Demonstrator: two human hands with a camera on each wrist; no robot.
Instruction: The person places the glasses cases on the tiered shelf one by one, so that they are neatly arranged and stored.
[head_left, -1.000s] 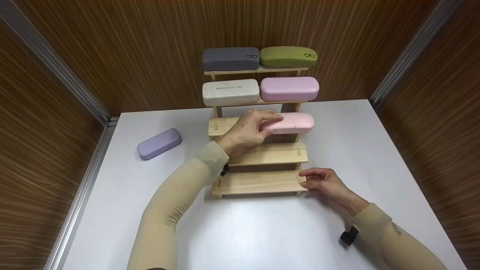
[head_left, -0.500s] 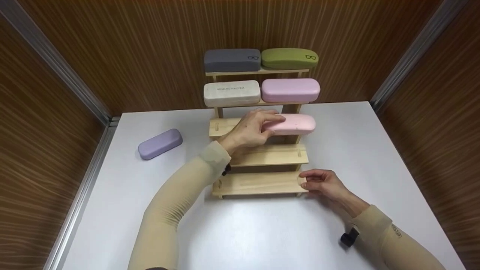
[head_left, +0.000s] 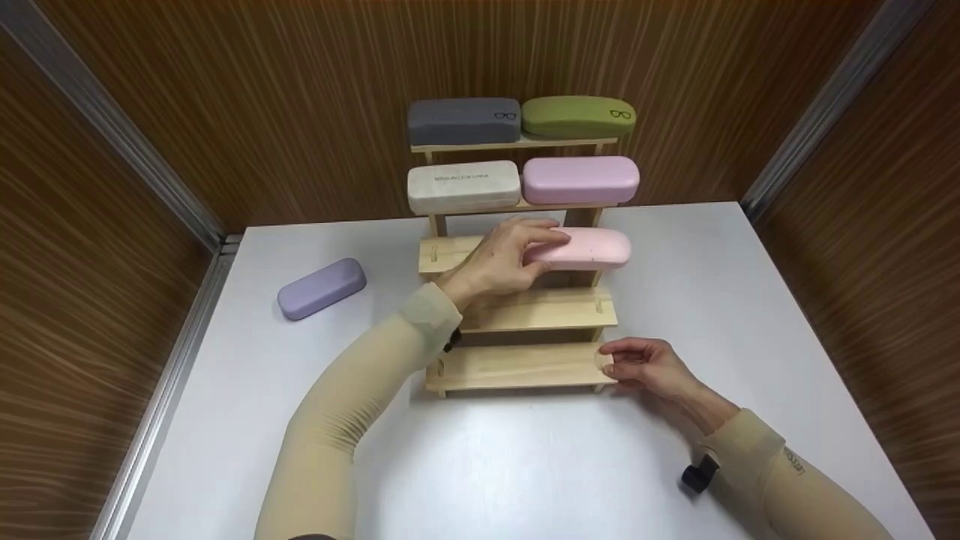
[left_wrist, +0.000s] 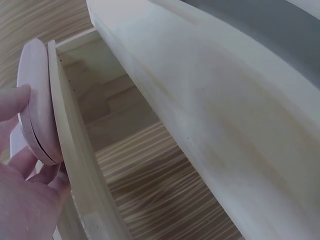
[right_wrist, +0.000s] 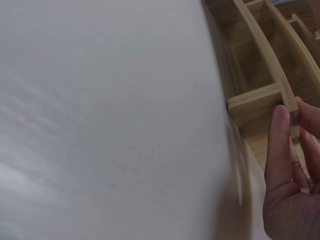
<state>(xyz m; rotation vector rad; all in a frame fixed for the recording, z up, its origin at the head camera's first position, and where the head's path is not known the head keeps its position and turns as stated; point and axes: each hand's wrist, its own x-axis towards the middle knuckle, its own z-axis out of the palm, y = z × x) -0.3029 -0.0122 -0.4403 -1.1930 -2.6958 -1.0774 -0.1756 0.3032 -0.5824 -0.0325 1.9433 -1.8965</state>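
My left hand (head_left: 501, 259) grips the left end of a light pink glasses case (head_left: 592, 248), which sits on the right half of the middle shelf of a stepped wooden rack (head_left: 525, 366). In the left wrist view, thumb and fingers hold the pink case (left_wrist: 40, 95) against the shelf board. At the lowest shelf's right end, my right hand (head_left: 656, 369) pinches the board's edge between thumb and fingers. The right wrist view shows the thumb on one face of that wooden rack (right_wrist: 257, 100). Part of the middle shelf is hidden behind my left hand.
Grey (head_left: 463, 121) and green (head_left: 577, 116) glasses cases stand on the top shelf. Below them are a white case (head_left: 463, 186) and a pinkish-purple case (head_left: 581, 179). A lavender case (head_left: 321, 289) lies on the white table (head_left: 480, 465), left of the rack. Wood-grain walls enclose the table.
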